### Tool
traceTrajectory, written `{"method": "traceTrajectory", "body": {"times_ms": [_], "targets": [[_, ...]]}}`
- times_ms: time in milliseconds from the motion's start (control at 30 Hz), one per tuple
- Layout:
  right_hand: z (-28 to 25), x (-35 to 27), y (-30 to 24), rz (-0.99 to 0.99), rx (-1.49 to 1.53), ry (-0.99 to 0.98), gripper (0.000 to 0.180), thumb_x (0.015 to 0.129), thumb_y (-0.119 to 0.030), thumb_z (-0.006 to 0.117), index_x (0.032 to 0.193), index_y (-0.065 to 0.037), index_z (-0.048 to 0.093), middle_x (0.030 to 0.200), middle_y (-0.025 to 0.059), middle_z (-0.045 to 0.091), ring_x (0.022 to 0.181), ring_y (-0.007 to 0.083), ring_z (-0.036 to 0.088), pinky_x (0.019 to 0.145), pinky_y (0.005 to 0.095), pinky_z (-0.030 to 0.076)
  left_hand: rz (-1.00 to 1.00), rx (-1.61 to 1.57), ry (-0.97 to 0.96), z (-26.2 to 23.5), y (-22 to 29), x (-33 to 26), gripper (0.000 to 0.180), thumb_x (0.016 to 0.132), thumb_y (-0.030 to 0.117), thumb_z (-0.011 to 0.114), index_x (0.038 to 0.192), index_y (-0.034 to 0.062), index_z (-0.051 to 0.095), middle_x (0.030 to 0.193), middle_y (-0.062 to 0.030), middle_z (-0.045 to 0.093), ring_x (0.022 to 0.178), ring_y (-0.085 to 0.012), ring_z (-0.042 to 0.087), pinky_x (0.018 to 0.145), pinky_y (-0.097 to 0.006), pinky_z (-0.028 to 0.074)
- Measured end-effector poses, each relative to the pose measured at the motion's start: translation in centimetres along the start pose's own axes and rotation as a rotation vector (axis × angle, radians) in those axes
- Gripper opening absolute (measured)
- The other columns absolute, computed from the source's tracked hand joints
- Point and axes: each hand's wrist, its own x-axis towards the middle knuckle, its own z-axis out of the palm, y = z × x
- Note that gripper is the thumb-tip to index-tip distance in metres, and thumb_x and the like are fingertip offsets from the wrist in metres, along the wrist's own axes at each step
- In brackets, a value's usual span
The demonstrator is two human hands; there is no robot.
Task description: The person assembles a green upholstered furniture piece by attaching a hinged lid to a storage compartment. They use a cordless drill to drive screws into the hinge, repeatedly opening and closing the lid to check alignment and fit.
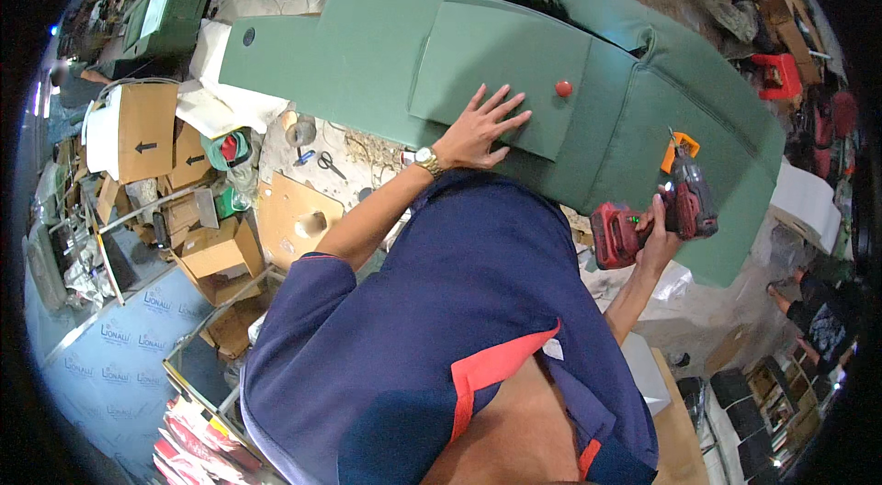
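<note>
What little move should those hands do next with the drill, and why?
Perhaps the right hand should bring the red and black drill slightly left, toward the raised green panel: the left hand lies spread flat on that panel, while the drill's bit is off to the panel's right.

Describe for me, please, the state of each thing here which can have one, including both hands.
Left hand, open, fingers spread on the green panel
Right hand, closed around the drill
Drill, held, small green light lit; whether spinning, I cannot tell
Green panel, lying flat under the left hand
Wristwatch, fastened on the left arm
Cardboard box, open
Scissors, lying flat; blades unclear
</note>
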Motion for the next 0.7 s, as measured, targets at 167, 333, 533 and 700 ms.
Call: {"method": "traceTrajectory", "body": {"times_ms": [167,333,533,700], "targets": [[-1.7,0.0,0.5,-0.013,0.146,0.13,0.025,0.09,-0.006,0.066,0.114,0.0,0.062,0.068,-0.0004,0.05,0.053,0.0089,0.044,0.049,0.026,0.04,-0.125,-0.063,0.115,-1.0,0.1,0.5,0.055,0.087,0.028,0.066,0.137,0.0118,0.052,0.134,-0.0134,0.055,0.125,-0.0309,0.051,0.113,-0.049,0.032],[-5.0,2.1,0.2,-0.173,0.318,0.338,0.023,0.091,-0.005,0.063,0.114,-0.002,0.062,0.068,-0.0009,0.049,0.055,0.0094,0.045,0.05,0.0259,0.042,-0.149,-0.144,0.191,-0.6,0.1,-0.6,0.044,0.083,0.016,0.071,0.126,0.0073,0.062,0.124,-0.0122,0.063,0.114,-0.0307,0.058,0.1,-0.041,0.044],[-8.1,7.2,1.9,-0.543,0.223,0.651,0.028,0.088,-0.005,0.064,0.115,0.002,0.06,0.066,-0.0007,0.05,0.056,0.0106,0.047,0.056,0.0256,0.042,-0.213,-0.198,0.195,-0.5,0.3,-3.2,0.039,0.084,0.012,0.07,0.122,0.006,0.063,0.118,-0.0121,0.065,0.108,-0.0307,0.06,0.094,-0.04,0.048],[-9.0,9.8,4.3,-0.523,0.186,0.757,0.022,0.091,-0.008,0.063,0.111,-0.002,0.059,0.073,0.0015,0.058,0.06,0.011,0.05,0.059,0.0258,0.043,-0.271,-0.186,0.216,-0.3,0.4,-5.2,0.036,0.085,0.012,0.07,0.12,0.0076,0.065,0.113,-0.0125,0.066,0.102,-0.0305,0.062,0.089,-0.039,0.049]]}}
